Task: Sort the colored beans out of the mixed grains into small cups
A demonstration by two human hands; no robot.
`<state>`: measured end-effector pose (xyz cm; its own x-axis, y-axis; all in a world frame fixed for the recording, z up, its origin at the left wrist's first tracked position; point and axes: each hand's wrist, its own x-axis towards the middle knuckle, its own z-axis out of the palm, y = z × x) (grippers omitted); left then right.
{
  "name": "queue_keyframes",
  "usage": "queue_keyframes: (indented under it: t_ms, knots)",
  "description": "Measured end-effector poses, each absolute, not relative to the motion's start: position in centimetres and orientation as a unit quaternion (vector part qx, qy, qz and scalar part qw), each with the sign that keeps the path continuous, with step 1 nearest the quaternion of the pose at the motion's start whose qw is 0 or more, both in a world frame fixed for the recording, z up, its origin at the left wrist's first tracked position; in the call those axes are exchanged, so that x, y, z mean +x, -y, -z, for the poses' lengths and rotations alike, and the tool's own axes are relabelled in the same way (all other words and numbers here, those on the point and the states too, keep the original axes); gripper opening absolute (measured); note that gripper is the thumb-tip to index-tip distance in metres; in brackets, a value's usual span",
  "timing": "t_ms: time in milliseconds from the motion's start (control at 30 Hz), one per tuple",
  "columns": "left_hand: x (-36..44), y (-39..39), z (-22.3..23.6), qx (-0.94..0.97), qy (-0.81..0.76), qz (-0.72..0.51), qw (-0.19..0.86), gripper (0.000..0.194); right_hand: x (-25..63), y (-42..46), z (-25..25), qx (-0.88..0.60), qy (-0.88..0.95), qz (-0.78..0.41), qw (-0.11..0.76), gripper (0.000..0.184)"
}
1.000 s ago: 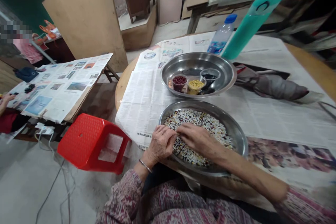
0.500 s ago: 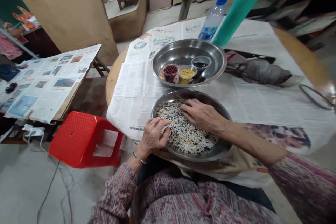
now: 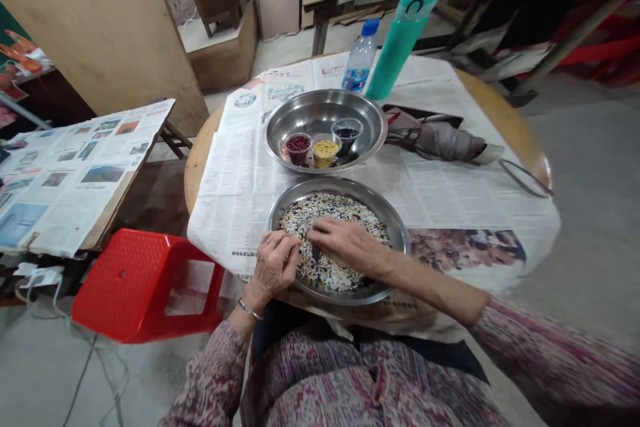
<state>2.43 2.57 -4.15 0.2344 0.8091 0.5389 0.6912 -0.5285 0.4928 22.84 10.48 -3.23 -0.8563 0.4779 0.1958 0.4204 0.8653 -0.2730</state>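
A brick-walled workroom lay behind a round counter point(image 3: 200, 153) spread with newspaper point(image 3: 235, 167). On it, nearest the body, sat the near basin point(image 3: 397, 230), with mixed grain point(image 3: 327, 273) across its floor. The grain lay directly beneath the right hand point(image 3: 347, 243), the nearer of the two; the left hand point(image 3: 274, 260) was at the basin's left rim. The spread had no true long axis, though it looked wider side to side. Both hands had curled fingers, tips facing and just apart — whether either pinched a grain I could not tell.

Beyond stood the far basin point(image 3: 373, 113) with cups of red point(image 3: 299, 142), yellow point(image 3: 325, 147) and black point(image 3: 347, 133) contents. The bottle point(image 3: 360, 60) wore a blue-and-red label, its brand unreadable; the teal flask point(image 3: 400, 47) bore a dark C-like mark. Chinese headline characters showed by the left hand, too small and blurred to read.
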Motion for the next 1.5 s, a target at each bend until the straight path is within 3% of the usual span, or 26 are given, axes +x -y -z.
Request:
queue_keyframes:
  t_ms: [133, 267, 433, 567, 700, 800, 1033, 1300, 1500]
  knots:
    - [2.4, -2.6, 4.2, 0.783, -0.478, -0.392, 0.069, 0.019, 24.6, -12.9, 3.3, -0.354, 0.924, -0.020, 0.143, 0.023]
    - [2.5, -2.7, 4.2, 0.783, -0.477, -0.394, 0.064, 0.021, 26.6, -11.4, 3.8, -0.426, 0.890, -0.016, 0.160, 0.027]
    - [2.6, -2.7, 4.0, 0.784, -0.479, -0.389, 0.063, 0.021, 25.4, -7.7, 4.4, -0.336, 0.913, -0.148, 0.177, 0.020]
    - [2.6, -2.6, 4.1, 0.777, -0.483, -0.398, 0.070, 0.015, 22.4, -7.2, 4.5, -0.269, 0.912, -0.218, 0.220, 0.027]
    - [2.6, -2.5, 4.4, 0.747, -0.488, -0.448, 0.064, 0.013, 20.0, -8.4, 4.3, -0.191, 0.939, -0.158, 0.236, 0.017]
    - [2.6, -2.6, 4.5, 0.741, -0.488, -0.456, 0.064, 0.012, 19.1, -10.0, 4.2, -0.147, 0.957, -0.103, 0.229, 0.025]
    - [2.6, -2.8, 4.3, 0.758, -0.476, -0.442, 0.066, 0.012, 21.3, -14.5, 3.9, -0.262, 0.947, -0.031, 0.180, 0.030]
    - [2.6, -2.7, 4.3, 0.756, -0.482, -0.437, 0.069, 0.010, 26.9, -9.2, 2.4, -0.200, 0.956, -0.105, 0.189, 0.025]
    - [2.7, -2.7, 4.0, 0.761, -0.483, -0.428, 0.060, 0.009, 25.4, -7.3, 2.5, -0.142, 0.973, -0.143, 0.116, 0.021]
